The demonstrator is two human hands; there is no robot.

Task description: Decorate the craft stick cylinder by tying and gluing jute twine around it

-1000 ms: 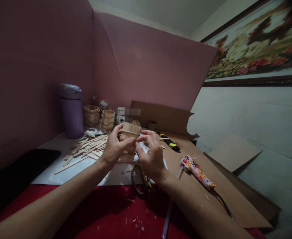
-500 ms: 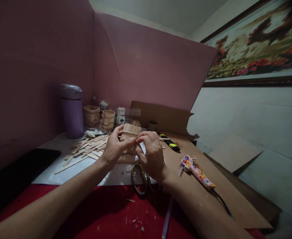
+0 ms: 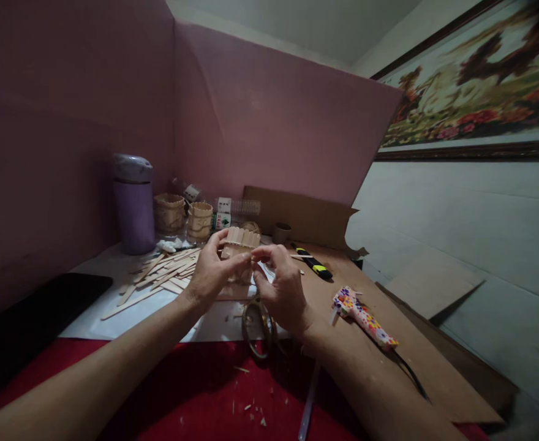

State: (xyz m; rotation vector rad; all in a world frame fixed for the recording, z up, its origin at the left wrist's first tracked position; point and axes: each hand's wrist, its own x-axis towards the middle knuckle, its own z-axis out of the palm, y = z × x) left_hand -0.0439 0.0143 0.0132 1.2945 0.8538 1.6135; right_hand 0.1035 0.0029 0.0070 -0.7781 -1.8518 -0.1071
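My left hand is wrapped round a small cup made of craft sticks, its scalloped rim tilted toward me. At the cup's right side is my right hand, thumb and forefinger curled toward each other near the wall. Whatever lies between those fingertips is too small to make out. Below the hands, gold-handled scissors lie over the edge of the white paper. A pile of loose craft sticks spreads to the left of my left hand.
Two finished-looking stick cups stand behind, beside a purple bottle. To the right lie a black-and-yellow utility knife and a flowered glue gun with its cord. A glue stick and wood scraps lie on the red cloth.
My right hand's fingers have loosened and drawn slightly away from the cup's side, with the thumb and forefinger more spread. My left hand and the cup have barely moved.
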